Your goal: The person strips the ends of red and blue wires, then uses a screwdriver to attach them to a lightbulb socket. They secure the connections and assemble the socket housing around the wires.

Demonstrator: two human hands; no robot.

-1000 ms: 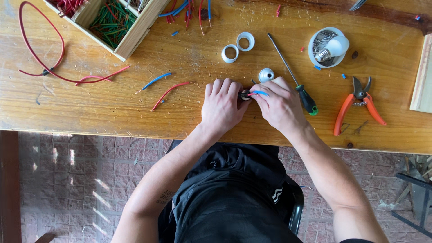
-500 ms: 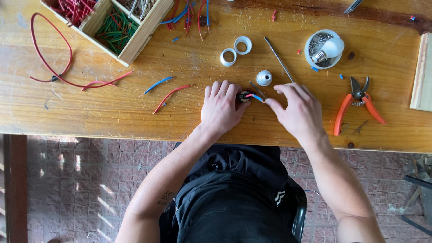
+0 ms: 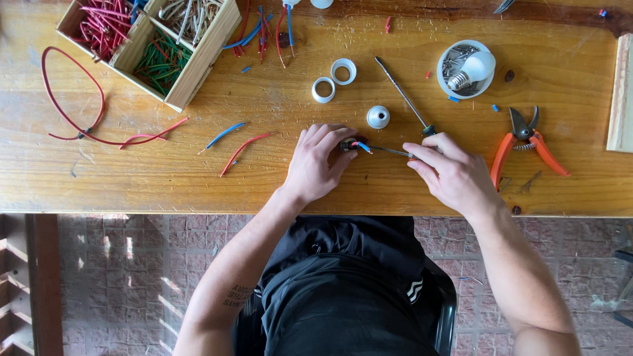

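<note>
My left hand (image 3: 318, 162) rests on the wooden table (image 3: 277, 178) and pinches a small black socket part (image 3: 349, 145) with a short blue wire (image 3: 364, 148) sticking out of it. My right hand (image 3: 448, 173) grips a thin screwdriver (image 3: 389, 151) whose metal tip points left into that part. A second, longer screwdriver (image 3: 403, 97) lies diagonally on the table just behind my right hand. A small white dome-shaped cap (image 3: 378, 117) sits right behind the black part.
Two white rings (image 3: 333, 80) lie behind the cap. A white bowl (image 3: 465, 69) holds screws and a bulb. Orange pliers (image 3: 523, 143) lie at the right. A wooden box (image 3: 153, 47) of coloured wires stands at the back left, with loose red (image 3: 244, 149) and blue (image 3: 224, 134) wires nearby.
My right hand has pulled away to the right and now holds a thin screwdriver against the black part. The left hand stays on the part.
</note>
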